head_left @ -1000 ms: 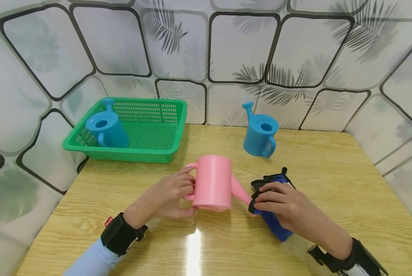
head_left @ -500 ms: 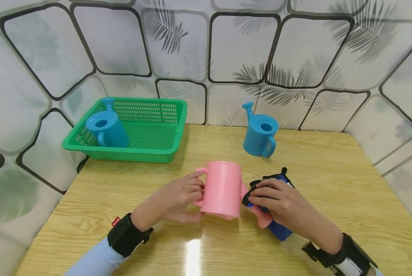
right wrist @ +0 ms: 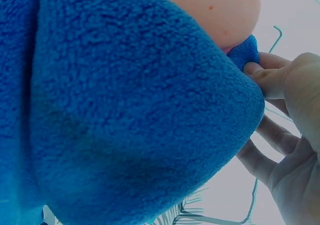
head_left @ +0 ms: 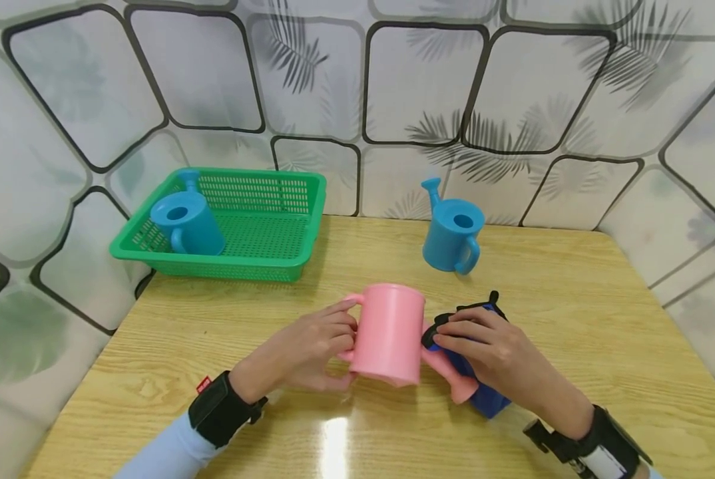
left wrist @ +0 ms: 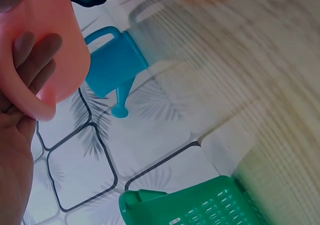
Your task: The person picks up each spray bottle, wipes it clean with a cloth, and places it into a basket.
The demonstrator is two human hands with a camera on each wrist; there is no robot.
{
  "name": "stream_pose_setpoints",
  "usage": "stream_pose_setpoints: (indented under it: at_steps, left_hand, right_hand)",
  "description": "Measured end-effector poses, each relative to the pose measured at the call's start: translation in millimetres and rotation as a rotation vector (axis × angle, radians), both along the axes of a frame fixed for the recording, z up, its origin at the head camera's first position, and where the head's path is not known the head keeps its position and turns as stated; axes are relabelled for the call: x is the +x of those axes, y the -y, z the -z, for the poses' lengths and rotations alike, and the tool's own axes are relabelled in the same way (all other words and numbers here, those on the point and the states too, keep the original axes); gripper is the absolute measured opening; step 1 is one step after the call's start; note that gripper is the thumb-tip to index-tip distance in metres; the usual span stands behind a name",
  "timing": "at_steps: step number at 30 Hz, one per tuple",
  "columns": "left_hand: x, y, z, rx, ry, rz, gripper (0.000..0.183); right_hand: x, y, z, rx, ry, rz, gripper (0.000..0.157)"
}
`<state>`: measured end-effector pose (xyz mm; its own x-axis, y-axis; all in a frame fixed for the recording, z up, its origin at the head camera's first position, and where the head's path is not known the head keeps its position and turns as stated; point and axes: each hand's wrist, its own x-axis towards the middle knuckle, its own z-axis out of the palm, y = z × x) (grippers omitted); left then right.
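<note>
My left hand (head_left: 315,346) grips the handle of a pink watering can (head_left: 390,332), its fingers curled through the loop in the left wrist view. The can's spout slants down to the right and ends in a flared rose (head_left: 464,389). A blue fleecy cloth (right wrist: 140,100) with black edging is pinched in my right hand (head_left: 504,352). That cloth lies against the spout just beside the can's body and hides part of it. In the right wrist view, the rose with its small holes (right wrist: 215,10) shows behind the cloth.
At the back left, a green basket (head_left: 214,263) holds a blue watering can (head_left: 192,229). Another blue watering can (head_left: 447,243) stands upright near the table's back edge, beyond my right hand. A patterned wall covering (head_left: 309,73) rises behind the wooden table (head_left: 603,319).
The pink watering can has moved right and slightly toward me. Its spout has slid past the cloth, so the rose now shows on the near side. My right hand has shifted slightly left.
</note>
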<state>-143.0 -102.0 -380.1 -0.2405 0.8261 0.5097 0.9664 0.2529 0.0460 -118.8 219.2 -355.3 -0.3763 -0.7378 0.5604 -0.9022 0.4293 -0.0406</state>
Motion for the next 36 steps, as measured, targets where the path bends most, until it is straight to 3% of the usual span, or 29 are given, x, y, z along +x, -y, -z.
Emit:
stream_pose_setpoints:
  at_steps: [6, 18, 19, 21, 23, 26, 31, 36]
  left_hand:
    - [-2.9, 5.5, -2.3, -0.008, -0.04, -0.036, 0.022]
    - [-17.6, 28.9, -16.5, -0.049, -0.192, -0.201, 0.024]
    - [-19.9, 31.6, -17.0, -0.043, -0.2, -0.217, 0.025]
    - [-25.2, 39.3, -17.7, -0.005, -0.208, -0.254, 0.026]
    - [-31.2, 49.3, -19.1, 0.058, -0.197, -0.292, 0.026]
    - [-40.9, 68.0, -21.5, 0.172, -0.162, -0.369, 0.028]
    - [-54.7, 102.2, -26.8, 0.316, -0.057, -0.573, 0.033]
    - [-63.1, 133.3, -25.0, 0.443, 0.062, -0.779, 0.026]
  right_hand:
    - [3.2, -1.4, 3.5, 0.014, 0.042, -0.011, 0.054]
    - [4.2, -7.1, 6.5, 0.038, 0.08, 0.025, 0.058]
    - [3.8, -7.9, 7.1, 0.038, 0.082, 0.026, 0.052]
    - [2.8, -9.5, 9.1, 0.04, 0.091, 0.029, 0.027]
    - [1.8, -11.2, 12.3, 0.061, 0.108, 0.054, 0.012]
    - [0.0, -14.1, 18.2, 0.11, 0.166, 0.123, 0.034]
    - [-1.3, -19.3, 23.2, 0.224, 0.34, 0.23, 0.031]
    - [0.3, -27.0, 16.1, 0.25, 0.462, 0.291, 0.041]
